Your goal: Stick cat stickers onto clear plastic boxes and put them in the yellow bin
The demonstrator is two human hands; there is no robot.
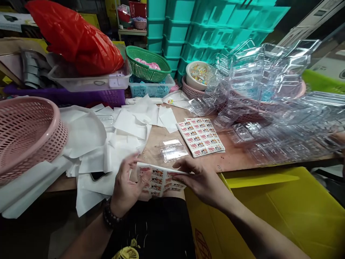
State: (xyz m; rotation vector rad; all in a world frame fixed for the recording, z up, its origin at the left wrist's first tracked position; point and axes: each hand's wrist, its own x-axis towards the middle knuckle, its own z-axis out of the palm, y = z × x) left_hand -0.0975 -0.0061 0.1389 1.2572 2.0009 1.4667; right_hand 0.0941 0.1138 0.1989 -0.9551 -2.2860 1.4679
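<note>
A pink woven-plastic basket [27, 133] sits at the far left of the brown wooden table [234, 158], with loose white paper sheets [126, 126] spread beside it. At the near edge the left hand [128, 185] grips one end of a printed sheet of pink-and-white stickers [160, 178], and the right hand [201, 180] pinches its other end. Beyond them lie a small clear plastic clamshell box [172, 148] and a second sticker sheet [201, 136], flat on the wood, then a heap of clear plastic boxes [269, 90] farther right.
</note>
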